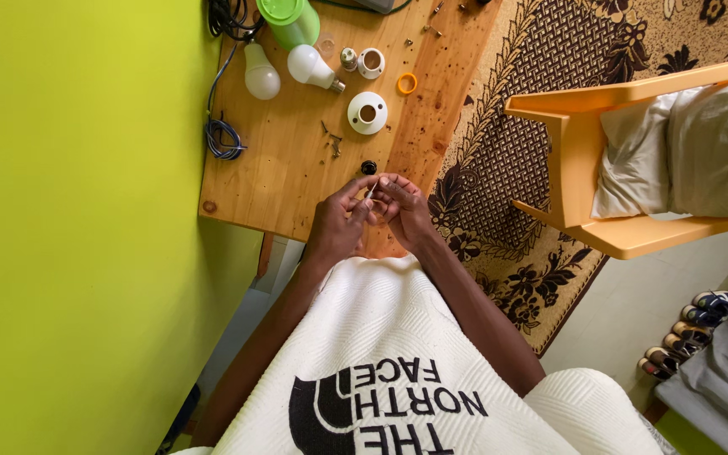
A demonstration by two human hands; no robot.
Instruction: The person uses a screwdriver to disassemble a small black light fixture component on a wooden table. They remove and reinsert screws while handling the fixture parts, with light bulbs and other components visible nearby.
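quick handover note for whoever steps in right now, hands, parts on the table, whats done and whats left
Left hand and right hand meet at the near edge of the wooden table, fingertips pinched on something too small to identify.
A small black part lies just beyond the hands, loose screws further out.
White round holder base, a second white holder, orange ring and two white bulbs lie apart on the table.
Done: nothing looks joined.
Left: every part is loose, no bulb fitted.
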